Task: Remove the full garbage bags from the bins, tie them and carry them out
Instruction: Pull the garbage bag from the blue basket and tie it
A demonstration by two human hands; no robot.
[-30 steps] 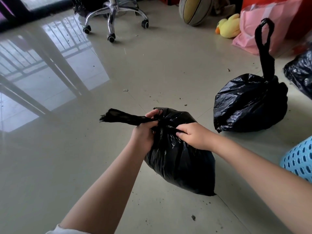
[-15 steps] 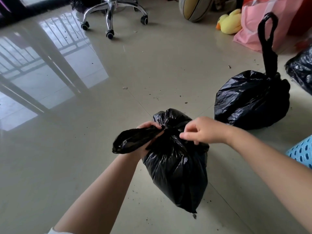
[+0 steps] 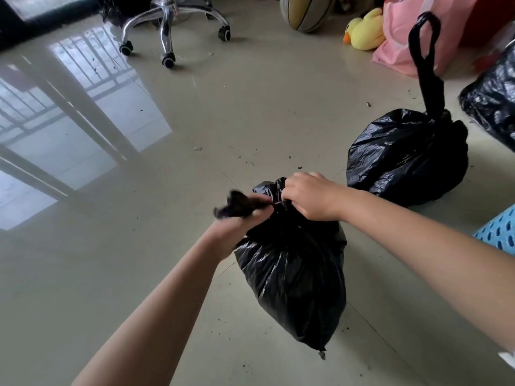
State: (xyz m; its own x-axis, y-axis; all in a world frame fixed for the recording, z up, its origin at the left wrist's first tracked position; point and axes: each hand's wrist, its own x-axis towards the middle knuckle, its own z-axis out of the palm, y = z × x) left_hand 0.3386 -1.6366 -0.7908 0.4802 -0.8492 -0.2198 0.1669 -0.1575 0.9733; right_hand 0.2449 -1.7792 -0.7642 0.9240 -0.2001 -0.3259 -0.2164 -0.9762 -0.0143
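Observation:
A full black garbage bag (image 3: 295, 277) hangs above the floor between my two hands. My left hand (image 3: 237, 221) grips the twisted loose end of the bag's neck, which sticks out to the left and is blurred. My right hand (image 3: 309, 196) pinches the gathered neck right beside it. A second black garbage bag (image 3: 404, 157) sits on the floor behind, its tied handle loop standing upright. A third black bag (image 3: 493, 104) shows partly at the right edge.
A blue perforated bin (image 3: 498, 232) peeks in at the right. A pink plastic bag (image 3: 407, 37), a yellow plush duck (image 3: 365, 30), a ball (image 3: 306, 11) and an office chair base (image 3: 170, 29) stand at the back. Small debris dots the glossy tiled floor (image 3: 139, 274).
The bag has been lifted and turned more upright. My left hand has drawn the loose end in toward the neck, and my right hand has closed on the neck.

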